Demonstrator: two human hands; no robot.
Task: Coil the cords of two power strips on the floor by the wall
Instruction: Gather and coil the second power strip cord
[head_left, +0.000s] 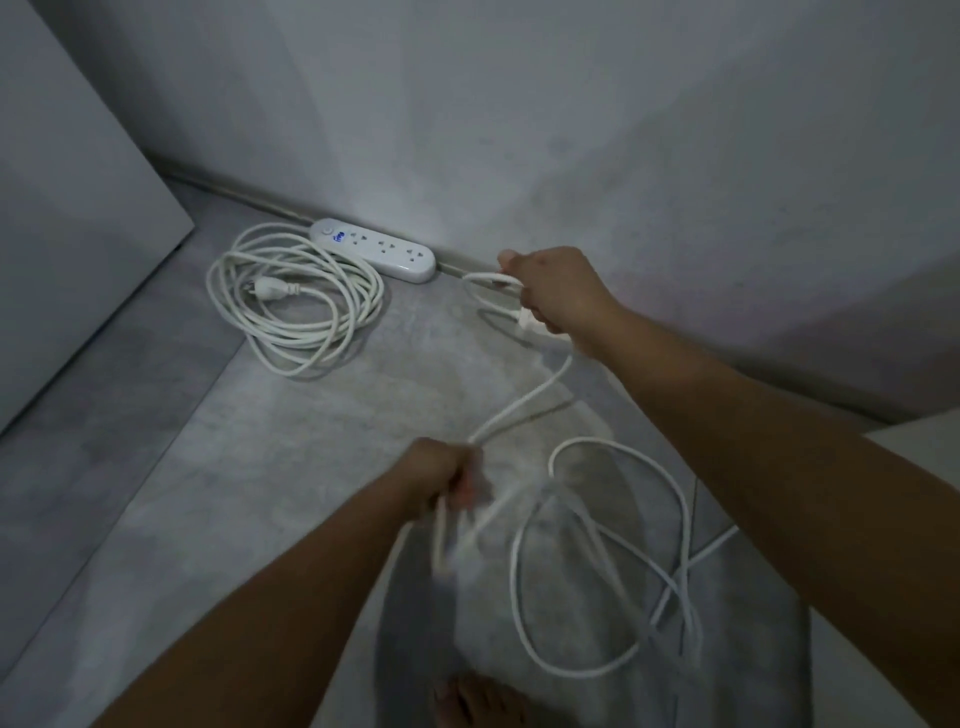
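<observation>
Left hand (441, 475): fist closed round strands of the white cord (524, 402).
Right hand (563, 291): at 1 o'clock, fingers curled round a cord loop.
Loose loops (592, 440): 4 o'clock.
Power strip (374, 250): 11 o'clock, against the wall (519, 130), its coiled cord (306, 343) beside it.

A white strip (373, 250) lies flat against the wall. Its cord (363, 296) is coiled on the floor beside it, plug (270, 289) inside the coil. A second cord (592, 440), also white, trails in loose, crossing loops.
</observation>
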